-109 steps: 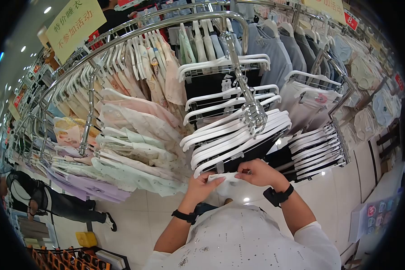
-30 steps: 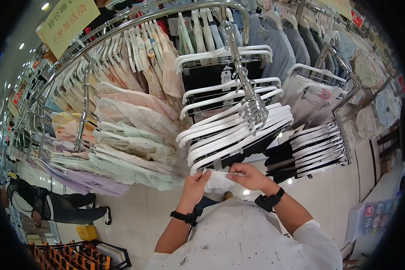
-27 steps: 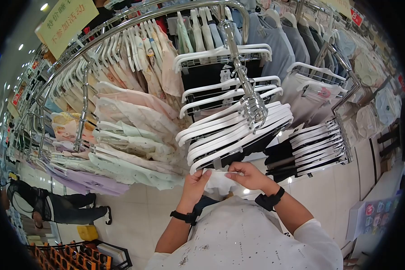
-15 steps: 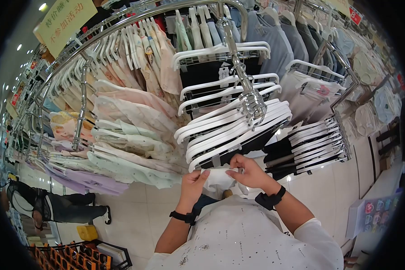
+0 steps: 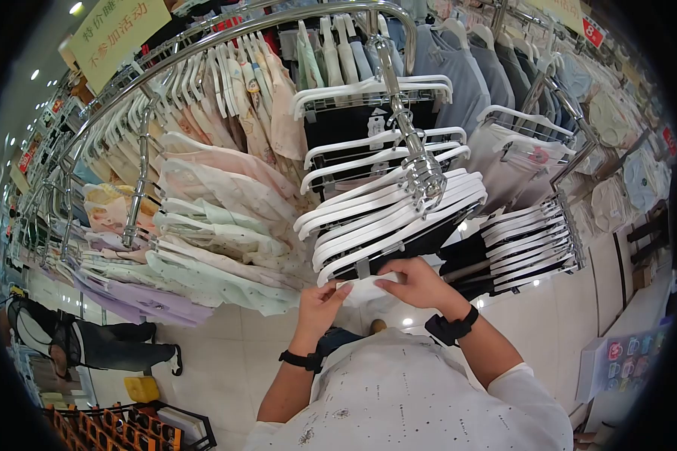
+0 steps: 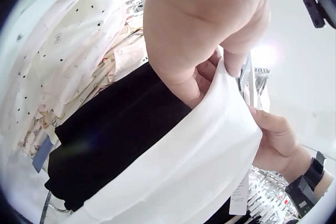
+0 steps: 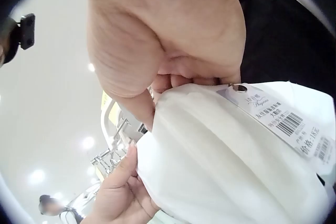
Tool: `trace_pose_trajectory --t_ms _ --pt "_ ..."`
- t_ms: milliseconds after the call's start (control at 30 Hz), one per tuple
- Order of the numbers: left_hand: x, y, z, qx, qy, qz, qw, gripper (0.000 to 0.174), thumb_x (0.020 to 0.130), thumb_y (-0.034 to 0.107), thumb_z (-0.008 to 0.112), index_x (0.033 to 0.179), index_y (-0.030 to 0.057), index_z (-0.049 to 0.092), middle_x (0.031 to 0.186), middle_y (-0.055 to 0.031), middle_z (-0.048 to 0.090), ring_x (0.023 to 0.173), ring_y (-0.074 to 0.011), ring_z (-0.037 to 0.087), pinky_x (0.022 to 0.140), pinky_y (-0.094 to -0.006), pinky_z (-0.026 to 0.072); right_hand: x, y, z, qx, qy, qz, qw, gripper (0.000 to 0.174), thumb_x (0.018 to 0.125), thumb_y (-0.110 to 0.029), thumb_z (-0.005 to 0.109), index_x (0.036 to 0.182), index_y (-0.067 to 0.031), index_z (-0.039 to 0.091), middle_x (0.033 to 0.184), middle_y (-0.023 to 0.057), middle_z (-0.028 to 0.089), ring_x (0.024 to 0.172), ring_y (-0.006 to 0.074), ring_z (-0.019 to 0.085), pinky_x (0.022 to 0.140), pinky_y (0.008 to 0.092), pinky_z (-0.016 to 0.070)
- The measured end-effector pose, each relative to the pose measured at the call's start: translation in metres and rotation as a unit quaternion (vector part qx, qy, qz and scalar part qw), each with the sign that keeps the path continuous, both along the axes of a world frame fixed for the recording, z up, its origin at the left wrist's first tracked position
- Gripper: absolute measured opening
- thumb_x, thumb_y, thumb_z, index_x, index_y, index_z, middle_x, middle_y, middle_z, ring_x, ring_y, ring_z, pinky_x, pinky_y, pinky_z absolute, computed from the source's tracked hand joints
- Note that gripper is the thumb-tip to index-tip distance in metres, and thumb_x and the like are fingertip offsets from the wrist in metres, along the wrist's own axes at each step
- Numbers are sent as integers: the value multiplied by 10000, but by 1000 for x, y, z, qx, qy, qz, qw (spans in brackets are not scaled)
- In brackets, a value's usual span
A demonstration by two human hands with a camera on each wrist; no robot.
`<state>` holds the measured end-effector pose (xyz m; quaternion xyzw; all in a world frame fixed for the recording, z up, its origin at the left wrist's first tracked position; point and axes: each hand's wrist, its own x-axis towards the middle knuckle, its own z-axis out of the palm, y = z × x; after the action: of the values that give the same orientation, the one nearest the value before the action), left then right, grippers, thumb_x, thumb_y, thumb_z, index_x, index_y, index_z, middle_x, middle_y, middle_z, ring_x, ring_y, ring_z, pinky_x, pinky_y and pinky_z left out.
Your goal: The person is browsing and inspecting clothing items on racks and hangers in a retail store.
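Note:
Both hands pinch the top edge of a white garment (image 5: 368,292) just below the front white hangers (image 5: 353,263) in the head view. The left hand (image 5: 320,312) holds its left end and the right hand (image 5: 423,286) its right end. In the left wrist view the white cloth (image 6: 205,145) hangs from the left hand (image 6: 207,29) beside black garments (image 6: 115,129). A paper price tag (image 7: 283,116) lies on the cloth (image 7: 210,145) near the right hand (image 7: 168,35) in the right wrist view.
Racks of pale clothes (image 5: 226,184) stand at the left, and more white hangers (image 5: 530,244) at the right. A chrome rail end (image 5: 426,180) juts toward the person. Another person (image 5: 90,342) stands at the lower left, near a yellow object (image 5: 141,388).
Over the last second the hands have shifted slightly left and the right hand has risen a little, both still gripping the white garment. The head view has moved slightly.

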<state>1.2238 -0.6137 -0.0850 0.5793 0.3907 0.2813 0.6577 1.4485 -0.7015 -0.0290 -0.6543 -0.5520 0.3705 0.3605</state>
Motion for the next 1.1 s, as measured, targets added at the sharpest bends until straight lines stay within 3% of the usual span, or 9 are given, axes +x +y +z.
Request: trace_pose_trajectory --t_ms 67,133,267,467,533,767,833,967,1100 --pt "1 2 2 -1 9 2 1000 202 927 195 756 997 5 768 716 99 551 615 -8 376 530 -203 268 -1 2 1 5 -16 7 1000 226 872 -217 746 992 -26 737 582 63 550 508 121 468 498 298 388" --pt "-2 6 -3 -1 2 -20 1000 213 945 173 727 1046 -14 741 820 22 665 699 -32 527 602 -204 398 -2 3 -1 25 0 -2 1000 208 873 -200 743 989 -27 742 619 83 600 515 120 477 504 287 395" --pt "-4 7 1 3 -28 -33 999 198 943 145 725 1061 -14 735 833 22 668 710 -38 539 618 -198 404 -2 3 6 35 21 -7 999 177 881 -172 733 985 -29 745 662 97 640 526 113 484 512 279 403" --pt "-2 6 16 -12 -97 -55 994 257 924 49 719 1164 -34 675 1015 -44 696 901 -94 628 795 -241 503 -2 5 6 47 50 6 998 155 892 -150 728 993 -34 743 695 57 658 562 81 485 520 267 399" --pt "-2 8 17 -25 -136 -80 987 360 923 24 711 1259 -46 600 1127 -74 685 1049 -129 623 908 -281 512 -1 2 5 44 58 9 997 152 895 -152 727 993 -36 741 712 39 663 567 72 468 517 257 384" --pt "7 6 21 -35 -96 -82 991 410 911 24 726 1281 -45 566 1129 -75 677 1045 -133 622 920 -286 507 8 -10 11 70 79 19 994 129 906 -143 720 986 -44 741 716 25 662 561 54 433 499 250 349" --pt "9 -3 18 -45 -103 -116 987 350 895 40 746 1215 -37 629 1050 -51 702 903 -107 637 804 -260 519 8 -14 11 51 87 28 994 124 908 -137 720 987 -43 741 717 22 663 563 42 437 497 237 347" --pt "7 -20 7 -79 -33 -97 992 242 894 58 753 1107 -37 687 994 -27 705 831 -87 620 756 -245 503 4 -20 -9 65 103 41 992 127 910 -135 720 987 -36 739 711 22 659 563 34 447 495 222 354" --pt "3 -29 7 -27 -23 -26 999 153 914 107 745 978 -31 720 920 -14 701 794 -71 596 721 -235 479 8 -26 -15 79 123 45 988 131 910 -132 718 969 -15 729 721 47 666 590 73 516 545 265 428"
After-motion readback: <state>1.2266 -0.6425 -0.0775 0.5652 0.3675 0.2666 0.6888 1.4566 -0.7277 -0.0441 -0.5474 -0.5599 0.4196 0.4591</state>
